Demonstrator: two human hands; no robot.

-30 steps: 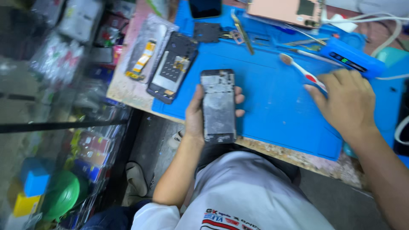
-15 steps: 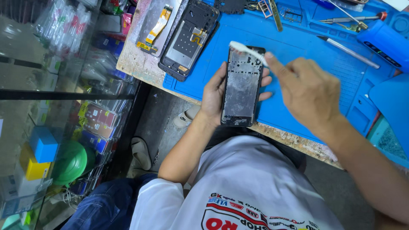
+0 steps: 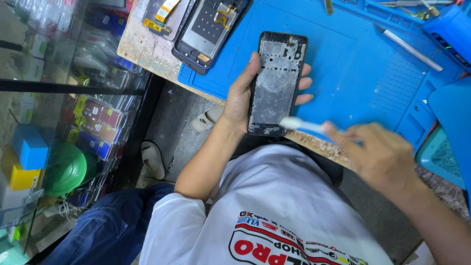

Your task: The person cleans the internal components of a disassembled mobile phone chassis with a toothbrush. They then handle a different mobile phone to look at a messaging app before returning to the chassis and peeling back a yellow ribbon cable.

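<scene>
Blue rubber mat (image 3: 343, 73) covers the bench across the upper right of the frame, and over its near edge the left hand (image 3: 240, 98) holds an opened phone frame (image 3: 277, 83). The fingers wrap its sides, thumb along the left edge and fingertips showing on the right. The frame's long axis runs nearly up and down the picture, its lower end toward the person.

The right hand (image 3: 382, 157), blurred at lower right, is clenched around a white brush (image 3: 304, 124), whose tip touches the frame's lower right corner. The brush lies crosswise to the frame, which sits up and left of those fingers.

A second opened phone (image 3: 211, 27) lies at the top.
</scene>
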